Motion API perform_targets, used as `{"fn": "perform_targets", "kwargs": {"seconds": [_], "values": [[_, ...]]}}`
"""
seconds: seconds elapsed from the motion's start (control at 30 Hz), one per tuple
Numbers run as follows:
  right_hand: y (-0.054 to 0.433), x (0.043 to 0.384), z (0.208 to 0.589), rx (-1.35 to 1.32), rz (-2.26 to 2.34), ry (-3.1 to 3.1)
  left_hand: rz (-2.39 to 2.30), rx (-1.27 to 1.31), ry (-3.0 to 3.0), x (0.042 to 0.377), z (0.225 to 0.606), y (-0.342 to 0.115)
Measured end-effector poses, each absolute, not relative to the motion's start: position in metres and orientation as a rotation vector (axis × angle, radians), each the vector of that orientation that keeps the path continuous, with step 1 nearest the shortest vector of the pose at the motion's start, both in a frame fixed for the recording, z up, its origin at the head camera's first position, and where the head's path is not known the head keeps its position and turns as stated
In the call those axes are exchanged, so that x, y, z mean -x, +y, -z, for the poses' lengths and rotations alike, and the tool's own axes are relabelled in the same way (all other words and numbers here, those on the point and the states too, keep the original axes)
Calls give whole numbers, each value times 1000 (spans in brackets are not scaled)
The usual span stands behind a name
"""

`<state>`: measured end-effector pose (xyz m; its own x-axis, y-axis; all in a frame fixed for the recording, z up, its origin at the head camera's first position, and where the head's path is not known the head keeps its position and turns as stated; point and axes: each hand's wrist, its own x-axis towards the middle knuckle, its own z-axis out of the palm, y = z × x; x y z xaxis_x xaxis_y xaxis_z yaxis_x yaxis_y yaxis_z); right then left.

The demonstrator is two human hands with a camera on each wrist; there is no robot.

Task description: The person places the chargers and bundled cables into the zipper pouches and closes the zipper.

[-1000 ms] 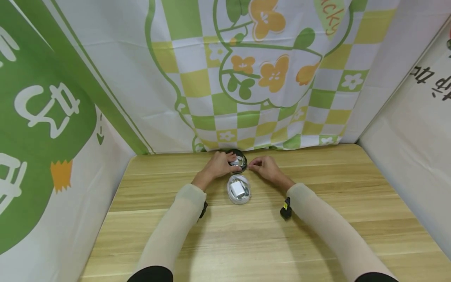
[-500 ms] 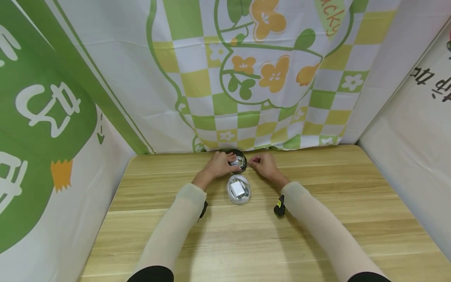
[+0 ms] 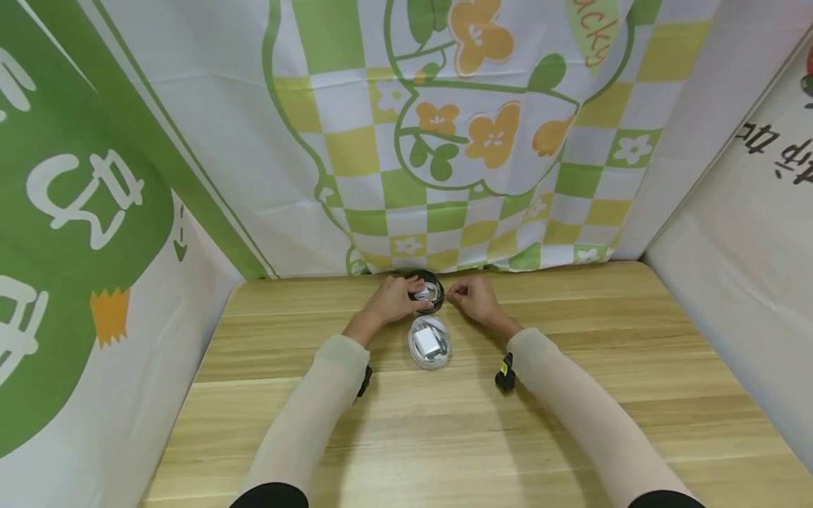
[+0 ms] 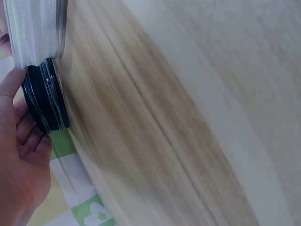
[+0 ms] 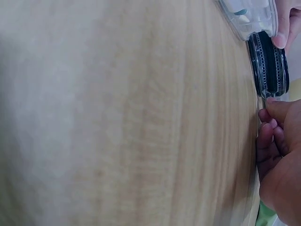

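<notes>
At the table's back edge lies a small round black case with a see-through top; something white and a cable show inside. My left hand holds this case from the left, the thumb at its near side and the fingers over its top and far side. My right hand is at its right side, where thumb and forefinger pinch a small zipper pull at the end of the zip. Just in front stands a round clear case with a white charger plug and cable inside.
The wooden table reaches toward me on both sides of the forearms. A patterned cloth hangs right behind the black case, and printed cloth walls flank the table. Each wrist carries a small black camera.
My right wrist and forearm have shifted slightly left, with the fingertips still by the black case's right side. The left hand and both cases have stayed in place.
</notes>
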<state>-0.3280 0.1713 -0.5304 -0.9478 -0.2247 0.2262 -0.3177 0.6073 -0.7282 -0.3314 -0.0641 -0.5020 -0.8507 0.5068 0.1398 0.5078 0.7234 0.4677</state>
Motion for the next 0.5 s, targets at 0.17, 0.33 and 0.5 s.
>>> {"fn": "perform_targets", "kwargs": {"seconds": [0.17,0.33,0.5], "values": [[171,329,532,-489,-1237,-2718,790,908,-2894,329,501,-67],[173,328,525,-563,-1185,-2750,874,905,-2862,327,501,-70],[178,324,517,-595,-1014,-2812,742,894,-2871,323,494,-72]]}}
